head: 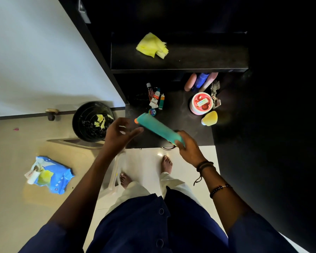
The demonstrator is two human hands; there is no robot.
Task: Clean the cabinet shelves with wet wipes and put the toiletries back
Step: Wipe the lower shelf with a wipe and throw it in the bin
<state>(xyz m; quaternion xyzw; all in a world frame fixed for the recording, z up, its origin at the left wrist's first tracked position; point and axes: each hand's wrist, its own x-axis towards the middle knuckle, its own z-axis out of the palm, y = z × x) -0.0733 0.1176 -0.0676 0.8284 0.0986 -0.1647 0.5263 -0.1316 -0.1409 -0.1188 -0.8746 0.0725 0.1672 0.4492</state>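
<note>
— What has the right hand (188, 148) got?
— It grips the base of a teal tube (157, 127), held tilted above the lower shelf (177, 106). The left hand (119, 136) is loose-fingered and holds nothing, just beside the orange cap (136, 121).
— And farther out?
— Small tubes (155, 96) and a pink jar (202, 103) sit on that shelf. A yellow wipe (151, 45) lies crumpled on the upper shelf (199, 59).
</note>
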